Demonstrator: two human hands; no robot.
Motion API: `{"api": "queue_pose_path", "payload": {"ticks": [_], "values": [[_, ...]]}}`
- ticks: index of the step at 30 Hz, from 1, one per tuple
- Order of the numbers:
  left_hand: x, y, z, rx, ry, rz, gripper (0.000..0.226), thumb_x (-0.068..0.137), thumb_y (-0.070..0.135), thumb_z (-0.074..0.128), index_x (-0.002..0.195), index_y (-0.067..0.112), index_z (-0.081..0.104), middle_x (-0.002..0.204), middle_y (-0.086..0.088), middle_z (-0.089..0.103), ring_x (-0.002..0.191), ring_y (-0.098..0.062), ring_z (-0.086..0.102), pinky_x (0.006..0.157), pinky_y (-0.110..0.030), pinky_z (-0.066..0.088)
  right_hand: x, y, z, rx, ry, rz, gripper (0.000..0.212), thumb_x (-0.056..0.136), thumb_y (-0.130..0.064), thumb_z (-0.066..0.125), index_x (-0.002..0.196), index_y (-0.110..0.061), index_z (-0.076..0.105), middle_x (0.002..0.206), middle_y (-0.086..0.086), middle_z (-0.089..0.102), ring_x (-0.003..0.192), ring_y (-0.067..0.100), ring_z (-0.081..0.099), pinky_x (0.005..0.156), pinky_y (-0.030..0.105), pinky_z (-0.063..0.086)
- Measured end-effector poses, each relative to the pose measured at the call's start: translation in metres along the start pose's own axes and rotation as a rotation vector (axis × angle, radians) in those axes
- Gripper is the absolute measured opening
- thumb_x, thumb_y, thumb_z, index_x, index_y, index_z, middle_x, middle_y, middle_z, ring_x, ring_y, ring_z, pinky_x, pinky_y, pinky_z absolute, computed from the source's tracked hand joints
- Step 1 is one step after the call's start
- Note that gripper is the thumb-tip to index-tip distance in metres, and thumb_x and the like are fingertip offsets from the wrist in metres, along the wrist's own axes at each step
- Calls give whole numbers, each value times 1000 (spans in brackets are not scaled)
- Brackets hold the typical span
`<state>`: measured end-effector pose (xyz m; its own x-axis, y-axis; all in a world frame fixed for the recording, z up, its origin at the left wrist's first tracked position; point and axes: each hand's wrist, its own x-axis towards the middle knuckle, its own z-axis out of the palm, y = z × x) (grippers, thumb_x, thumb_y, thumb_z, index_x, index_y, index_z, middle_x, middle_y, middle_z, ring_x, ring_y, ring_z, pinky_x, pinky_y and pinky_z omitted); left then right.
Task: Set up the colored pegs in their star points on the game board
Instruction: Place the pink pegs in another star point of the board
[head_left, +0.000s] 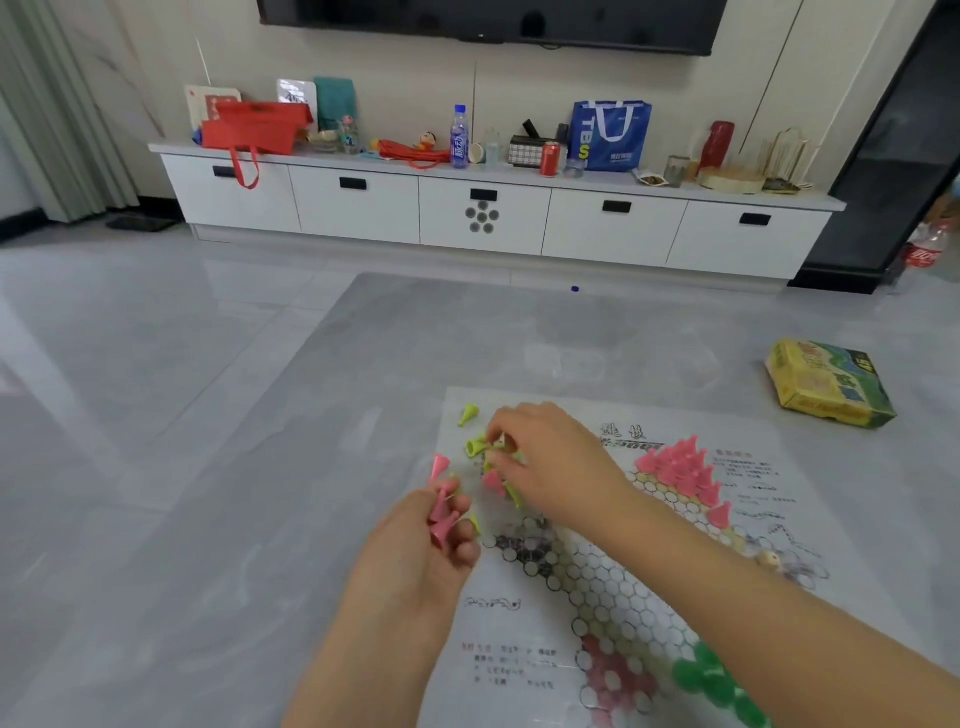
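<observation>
Bright, even daylight fills the room, apparently entering from the left, where pale curtains hang. The glossy grey floor carries broad, soft reflections and a milky sheen; shadows are faint and diffuse. The dark television screen shows dim reflections. Wide-angle distortion bows the white cabinet and tilts verticals near the edges. The left hand and right hand are slightly motion-blurred, and print on the game board is soft and illegible.
</observation>
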<state>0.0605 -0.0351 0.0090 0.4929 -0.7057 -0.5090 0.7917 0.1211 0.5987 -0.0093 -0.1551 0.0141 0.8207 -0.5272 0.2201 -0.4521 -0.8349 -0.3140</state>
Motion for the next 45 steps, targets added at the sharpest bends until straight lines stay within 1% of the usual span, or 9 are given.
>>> {"api": "queue_pose_path", "payload": {"ticks": [6, 11, 14, 16, 19, 26, 36, 41, 45], "values": [[1, 11, -9, 59, 41, 22, 17, 88, 7, 44, 82, 5, 61, 64, -7, 57, 55, -17, 51, 45, -21, 47, 4, 1, 26, -224, -76, -130, 18, 93, -19, 40, 100, -13, 55, 101, 3, 58, 94, 20, 45, 76, 27, 34], [-2, 20, -18, -24, 38, -55, 18, 87, 6, 43, 82, -3, 58, 86, -18, 55, 71, -25, 57, 54, -34, 57, 6, -27, 8, 336, -29, -199, 6, 85, -25, 54, 87, -23, 60, 77, -14, 58, 74, 0, 49, 68, 10, 38], [-2, 27, -23, -64, 24, -47, 12, 87, 3, 45, 87, -3, 55, 83, -18, 53, 71, -26, 55, 56, -34, 56, 13, -35, 11, 423, -59, -161, 13, 89, -25, 50, 95, -25, 61, 73, -17, 57, 71, -4, 51, 64, 8, 38], [-1, 29, -26, -48, 37, -15, 11, 88, 1, 45, 90, -2, 55, 74, -16, 52, 63, -24, 52, 45, -25, 54, 25, -31, 16, 263, -18, -109, 18, 91, -17, 46, 102, -21, 61, 84, -10, 57, 83, 5, 51, 74, 20, 41], [2, 31, -31, 12, 65, 43, 16, 92, 3, 42, 87, -3, 57, 71, -15, 54, 57, -19, 49, 38, -16, 47, 41, -26, 27, -44, -214, -103, 25, 90, -14, 46, 111, -18, 58, 108, 3, 53, 104, 20, 46, 85, 33, 41], [3, 32, -37, 135, 44, 127, 19, 91, 2, 43, 84, 3, 60, 69, -9, 56, 39, -9, 49, 35, -14, 41, 58, -37, 38, -259, -385, -137, 10, 85, -11, 57, 95, -8, 57, 104, 12, 56, 95, 29, 56, 81, 39, 48], [-2, 24, -28, 160, -36, 101, 20, 87, -11, 39, 92, -3, 57, 78, -15, 58, 59, -19, 61, 46, -21, 53, 0, 8, -50, 266, 161, 70, 8, 86, -21, 56, 85, -28, 59, 80, -18, 57, 72, -6, 53, 65, 6, 42], [-8, 10, -11, 321, -85, 179, 19, 89, -6, 44, 90, 4, 61, 75, -8, 62, 42, -6, 54, 40, -15, 45, -63, 71, -101, 639, 496, 402, 16, 85, -17, 59, 81, -32, 63, 74, -11, 69, 72, 1, 62, 64, 18, 47], [-8, -7, 3, 420, -110, 168, 18, 90, 0, 46, 91, 8, 62, 61, 1, 64, 41, -4, 47, 37, -14, 39, -95, 94, -94, 699, 553, 577, 15, 83, -11, 59, 81, -26, 62, 73, -4, 71, 78, 14, 67, 70, 28, 56]]}}
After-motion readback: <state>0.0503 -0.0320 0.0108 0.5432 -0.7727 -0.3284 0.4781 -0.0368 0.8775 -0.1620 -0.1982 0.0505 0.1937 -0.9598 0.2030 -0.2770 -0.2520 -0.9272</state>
